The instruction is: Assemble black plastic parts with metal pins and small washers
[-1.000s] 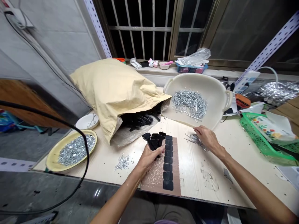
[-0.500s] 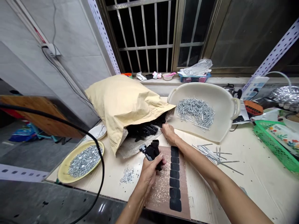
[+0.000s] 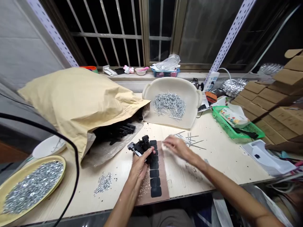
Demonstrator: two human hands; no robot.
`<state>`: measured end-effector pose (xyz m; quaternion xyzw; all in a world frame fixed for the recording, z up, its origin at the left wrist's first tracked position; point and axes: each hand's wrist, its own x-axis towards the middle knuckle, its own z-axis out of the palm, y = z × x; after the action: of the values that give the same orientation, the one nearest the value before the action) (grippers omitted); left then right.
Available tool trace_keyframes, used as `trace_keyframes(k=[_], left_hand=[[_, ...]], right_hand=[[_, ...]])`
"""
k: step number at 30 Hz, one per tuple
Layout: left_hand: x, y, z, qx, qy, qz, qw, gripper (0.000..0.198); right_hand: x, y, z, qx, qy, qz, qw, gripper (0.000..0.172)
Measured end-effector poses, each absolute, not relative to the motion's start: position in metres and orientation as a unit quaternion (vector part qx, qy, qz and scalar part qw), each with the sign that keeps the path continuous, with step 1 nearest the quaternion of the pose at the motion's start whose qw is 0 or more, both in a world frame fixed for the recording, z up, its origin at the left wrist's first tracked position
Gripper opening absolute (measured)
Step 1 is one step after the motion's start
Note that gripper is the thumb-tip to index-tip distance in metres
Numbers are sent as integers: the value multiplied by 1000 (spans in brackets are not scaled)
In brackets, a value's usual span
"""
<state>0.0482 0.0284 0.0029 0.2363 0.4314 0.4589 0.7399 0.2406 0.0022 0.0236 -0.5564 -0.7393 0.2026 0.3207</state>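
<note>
The left hand (image 3: 139, 166) has its grip closed round several black plastic pieces (image 3: 142, 146), dull and blocky-ended, seemingly bunched so one hand can manage them above the brown board (image 3: 164, 184), while the right hand (image 3: 178, 147) (too blurred to tell its grip) is near nails (image 3: 183, 138) scattered on the tabletop (image 3: 224, 157).

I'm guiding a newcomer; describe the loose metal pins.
Find the large cream basin at the back of the table. Just in front, beside the right hand, lie the loose metal pins. Unlike the basin's heap, they lie scattered directly on the table.
</note>
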Motion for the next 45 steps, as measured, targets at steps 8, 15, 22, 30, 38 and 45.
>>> trace_keyframes(k=[8, 15, 22, 30, 38, 45], left_hand=[[41, 14, 1, 367, 410, 483, 681, 34], [34, 22, -6, 513, 456, 468, 557, 27], [38, 23, 8, 614, 428, 455, 483, 20], [46, 21, 8, 488, 414, 469, 609, 33], [45, 17, 10, 450, 406, 473, 640, 32], [40, 27, 11, 596, 424, 438, 522, 21]], right_hand=[[344, 40, 1, -680, -726, 40, 92, 19], [301, 15, 37, -560, -777, 32, 285, 21], [256, -3, 75, -463, -831, 43, 306, 22], [273, 16, 92, -477, -827, 113, 274, 32], [290, 21, -3, -623, -782, -34, 1, 19], [285, 19, 39, -615, -768, -63, 166, 18]])
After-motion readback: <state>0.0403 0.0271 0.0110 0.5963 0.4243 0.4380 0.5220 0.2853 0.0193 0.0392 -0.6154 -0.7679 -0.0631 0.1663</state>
